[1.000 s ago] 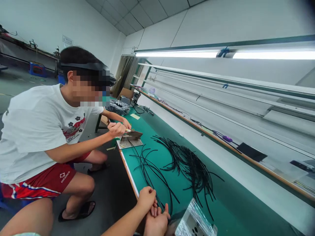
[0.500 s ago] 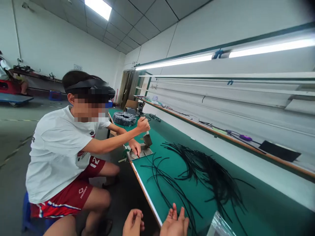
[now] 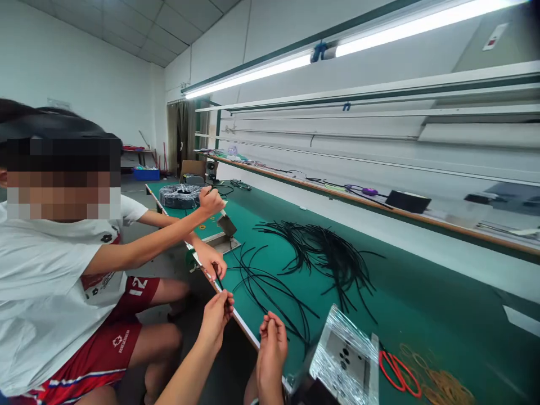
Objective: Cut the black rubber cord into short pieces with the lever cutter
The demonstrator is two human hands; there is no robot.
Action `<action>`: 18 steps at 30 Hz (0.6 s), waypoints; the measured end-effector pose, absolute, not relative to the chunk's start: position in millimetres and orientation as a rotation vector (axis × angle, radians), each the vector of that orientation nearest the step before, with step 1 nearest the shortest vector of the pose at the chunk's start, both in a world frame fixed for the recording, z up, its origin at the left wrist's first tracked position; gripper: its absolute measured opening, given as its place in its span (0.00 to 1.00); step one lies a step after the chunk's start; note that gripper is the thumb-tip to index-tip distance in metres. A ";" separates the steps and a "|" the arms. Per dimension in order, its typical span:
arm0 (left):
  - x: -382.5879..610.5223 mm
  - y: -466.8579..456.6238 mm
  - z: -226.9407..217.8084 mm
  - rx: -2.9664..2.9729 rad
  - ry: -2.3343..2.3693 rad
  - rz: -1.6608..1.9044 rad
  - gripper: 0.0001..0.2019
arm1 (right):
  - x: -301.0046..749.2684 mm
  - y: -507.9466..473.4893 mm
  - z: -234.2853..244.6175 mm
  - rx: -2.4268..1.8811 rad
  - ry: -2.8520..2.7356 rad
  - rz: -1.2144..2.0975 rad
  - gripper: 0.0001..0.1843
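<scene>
My left hand (image 3: 217, 318) is closed at the bench's front edge, pinching the end of a short black cable (image 3: 219, 283). A co-worker's hand (image 3: 212, 260) has the other end of that cable. My right hand (image 3: 271, 343) is to the right, its fingertips pressed together; what they hold, if anything, is hidden. Beyond it several loose black cables (image 3: 270, 287) curve over the green bench top. The co-worker's other hand (image 3: 211, 199) grips the handle of a grey blade-like plate (image 3: 226, 226) above a metal tray (image 3: 221, 243).
A larger heap of black cables (image 3: 337, 253) lies farther back. Close on my right is a foil-wrapped metal box (image 3: 346, 360), with red-handled scissors (image 3: 399, 371) and tan rubber bands (image 3: 442, 377) beside it. A wrapped cable coil (image 3: 179, 197) sits at the far end, and a shelf (image 3: 291, 177) runs along the back.
The view has swung right and closer to the co-worker. My left hand has reached forward and taken hold of the black cable. My right hand's spread fingers have closed together.
</scene>
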State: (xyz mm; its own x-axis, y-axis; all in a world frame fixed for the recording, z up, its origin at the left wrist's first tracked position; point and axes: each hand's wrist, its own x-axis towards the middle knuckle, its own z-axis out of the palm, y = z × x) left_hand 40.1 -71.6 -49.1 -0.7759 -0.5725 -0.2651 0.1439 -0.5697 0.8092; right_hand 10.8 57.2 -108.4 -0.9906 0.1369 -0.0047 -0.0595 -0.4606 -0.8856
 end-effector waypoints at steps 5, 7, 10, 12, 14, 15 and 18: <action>65.3 -36.5 -65.7 0.640 -1.318 -2.312 0.19 | 38.8 45.0 -103.4 0.047 -1.765 2.553 0.28; 71.3 -23.9 -70.3 0.597 -1.270 -2.403 0.20 | 49.7 39.6 -101.1 0.140 -1.789 2.547 0.25; 74.8 -10.9 -75.3 0.542 -1.256 -2.507 0.22 | 56.7 37.5 -98.7 0.158 -1.822 2.452 0.20; 73.0 -9.0 -76.8 0.545 -1.238 -2.537 0.24 | 55.5 41.1 -99.1 0.125 -1.837 2.383 0.20; 67.8 -12.9 -76.0 0.566 -1.153 -2.565 0.25 | 52.6 46.8 -101.5 0.100 -1.841 2.359 0.21; 64.3 -16.3 -74.7 0.563 -1.101 -2.573 0.25 | 51.3 49.5 -103.5 0.082 -1.822 2.362 0.21; 54.8 -25.5 -68.7 0.477 -1.057 -2.545 0.20 | 49.7 52.0 -112.8 -0.036 -1.634 2.439 0.21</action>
